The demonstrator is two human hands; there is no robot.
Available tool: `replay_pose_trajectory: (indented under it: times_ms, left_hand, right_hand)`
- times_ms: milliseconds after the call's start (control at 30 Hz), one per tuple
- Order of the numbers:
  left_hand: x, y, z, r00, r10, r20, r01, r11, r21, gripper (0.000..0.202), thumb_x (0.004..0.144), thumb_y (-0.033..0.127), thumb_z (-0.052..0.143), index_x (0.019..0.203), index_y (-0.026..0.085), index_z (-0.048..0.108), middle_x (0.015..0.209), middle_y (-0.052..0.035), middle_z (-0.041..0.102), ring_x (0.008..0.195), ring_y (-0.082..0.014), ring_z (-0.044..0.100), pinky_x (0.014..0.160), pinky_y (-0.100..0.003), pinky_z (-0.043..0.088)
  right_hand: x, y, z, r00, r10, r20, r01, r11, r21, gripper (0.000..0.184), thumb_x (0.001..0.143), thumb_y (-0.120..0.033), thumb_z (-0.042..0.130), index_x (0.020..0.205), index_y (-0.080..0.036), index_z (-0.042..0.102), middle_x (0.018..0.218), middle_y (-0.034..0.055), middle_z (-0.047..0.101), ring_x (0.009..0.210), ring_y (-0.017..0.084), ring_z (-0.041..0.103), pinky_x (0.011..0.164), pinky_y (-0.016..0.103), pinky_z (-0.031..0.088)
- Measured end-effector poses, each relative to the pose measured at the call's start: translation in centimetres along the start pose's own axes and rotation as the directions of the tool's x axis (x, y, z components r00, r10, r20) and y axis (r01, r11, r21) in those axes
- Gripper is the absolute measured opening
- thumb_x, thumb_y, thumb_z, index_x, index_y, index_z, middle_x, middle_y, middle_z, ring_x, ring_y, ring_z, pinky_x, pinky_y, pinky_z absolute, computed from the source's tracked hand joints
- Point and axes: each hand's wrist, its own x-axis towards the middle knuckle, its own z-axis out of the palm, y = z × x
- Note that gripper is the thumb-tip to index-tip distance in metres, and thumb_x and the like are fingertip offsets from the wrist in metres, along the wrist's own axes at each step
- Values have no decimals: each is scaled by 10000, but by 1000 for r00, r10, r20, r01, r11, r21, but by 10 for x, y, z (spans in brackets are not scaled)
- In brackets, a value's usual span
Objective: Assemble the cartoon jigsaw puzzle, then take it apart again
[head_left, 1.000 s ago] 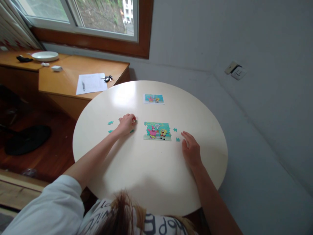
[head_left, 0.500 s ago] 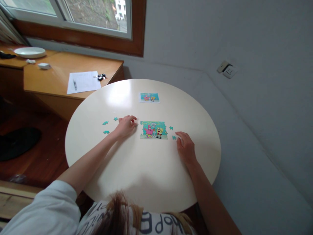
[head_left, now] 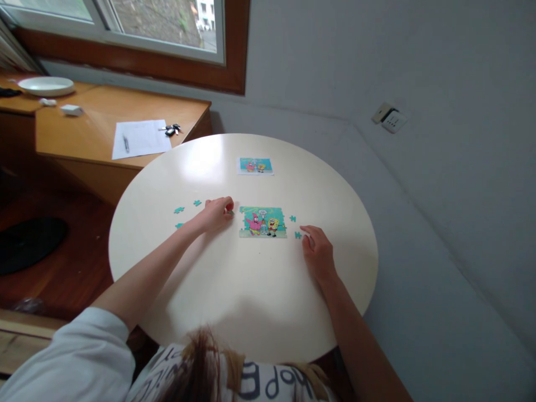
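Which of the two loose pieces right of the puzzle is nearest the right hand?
The lower piece, right beside the right hand; the upper piece lies farther from it.

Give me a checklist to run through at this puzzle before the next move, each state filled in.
1. Puzzle lies flat on the table: ok.
2. Puzzle's left and right edges complete: not ok, both are ragged.
3. Picture card uncovered: ok, beyond the puzzle.
4. Left hand firmly grips a piece: cannot tell, its fingers obscure the hold.
5. Right hand clear of the puzzle: ok, it is beside the two right pieces.
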Motion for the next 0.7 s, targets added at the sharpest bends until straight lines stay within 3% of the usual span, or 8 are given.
replay_pose_trajectory:
  times_ms: [167, 267, 400, 500, 700]
  left_hand:
    - [-8, 15, 1, 995, 91, -48, -99, 972, -212, 68, 755, 233, 490, 779, 194, 540, 760, -22, 637, 692, -168, 569, 673, -288, 425]
    - [-13, 42, 5, 974, 223, -48, -225, 905, -360, 77, 761, 250, 486, 751, 197, 541, 732, -12, 640, 689, -159, 577, 657, -277, 436]
    - [-20, 80, 19, 942, 336, -17, -304, 828, -471, 49, 757, 212, 497, 725, 196, 530, 655, 9, 610, 636, -139, 559, 637, -266, 435]
    - [-21, 93, 29, 943, 331, -34, -301, 804, -513, 55, 761, 196, 502, 706, 192, 509, 619, 26, 578, 622, -130, 547, 668, -275, 439]
    - [-19, 96, 37, 961, 266, -79, -259, 761, -595, 117, 757, 236, 543, 675, 190, 474, 615, 30, 545, 620, -126, 520, 667, -277, 439]
  right_hand:
    - [3, -9, 2, 1000, -3, 11, 3, 1000, 14, 267, 832, -159, 419, 964, -184, 650, 946, 94, 684, 917, 211, 631, 862, 404, 507]
    - [5, -26, 7, 997, -17, 74, 14, 999, 39, 251, 877, -224, 426, 973, -205, 656, 961, 88, 694, 927, 206, 637, 854, 385, 497]
    - [5, -46, 13, 983, -84, 160, 74, 995, 69, 204, 897, -282, 470, 917, -227, 665, 941, 65, 707, 937, 195, 640, 870, 374, 455]
    - [4, -49, 14, 979, -98, 177, 85, 993, 80, 188, 896, -269, 494, 799, -221, 648, 857, 43, 705, 867, 182, 647, 836, 365, 435]
    - [7, -46, 15, 984, -78, 159, 54, 987, 149, 163, 879, -292, 533, 751, -215, 597, 794, 30, 690, 805, 172, 644, 790, 345, 432]
